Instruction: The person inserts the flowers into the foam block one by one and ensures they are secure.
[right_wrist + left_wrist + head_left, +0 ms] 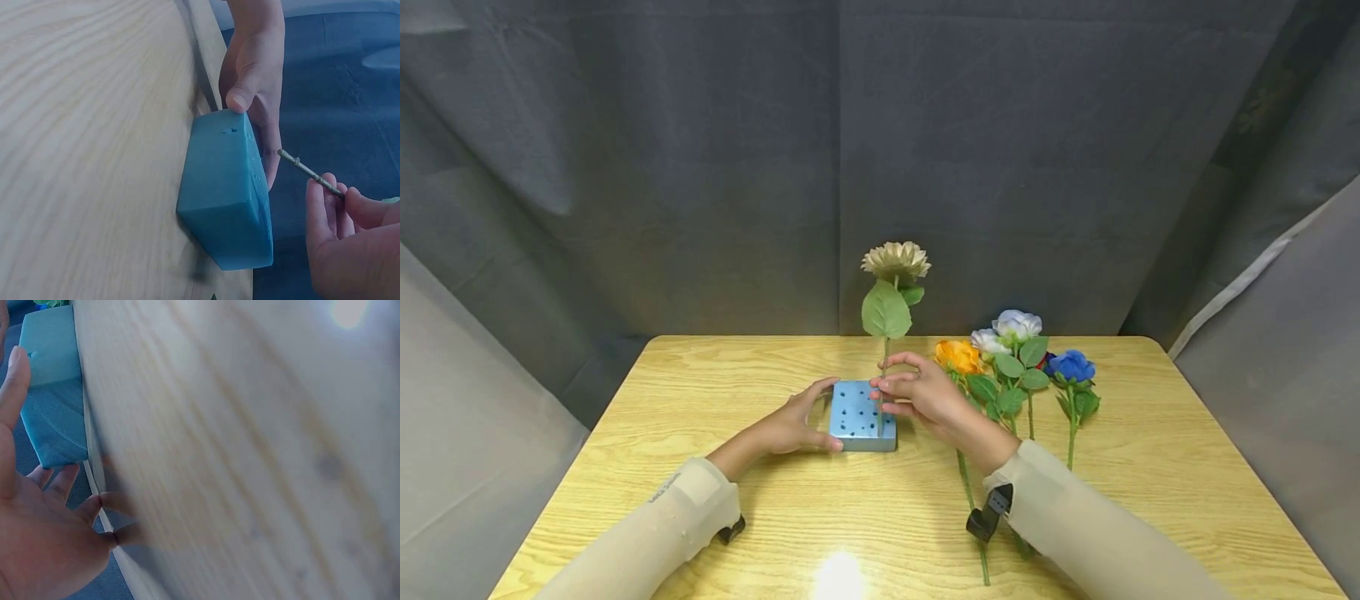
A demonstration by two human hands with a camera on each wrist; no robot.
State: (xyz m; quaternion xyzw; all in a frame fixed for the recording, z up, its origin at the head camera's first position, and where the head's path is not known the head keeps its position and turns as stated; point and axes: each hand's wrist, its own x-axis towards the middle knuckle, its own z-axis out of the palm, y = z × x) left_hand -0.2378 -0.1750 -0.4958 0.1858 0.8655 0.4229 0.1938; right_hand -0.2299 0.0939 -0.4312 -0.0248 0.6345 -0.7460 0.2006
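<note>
My left hand (790, 425) holds the left end of a blue foam block (853, 443), thumb at the near corner and fingers at the far one. Small dark holes dot the top of the block, which lies flat on the table. Above it my right hand (925, 396) pinches the stem (306, 167) of a cream flower (896, 261) between thumb and fingers. The bloom stands upright with green leaves (886, 310) under it. In the right wrist view the bare lower stem end points toward the block's holed face, apart from it. The left wrist view shows the thumb along the foam block (55, 356).
On the wooden table (700, 400), to the right, lie an orange flower (958, 357), white flowers (1017, 324), and a blue flower (1071, 366), with a red bloom mostly hidden among them. Their stems reach toward the near edge, partly under my right forearm. A grey curtain (737, 167) hangs behind.
</note>
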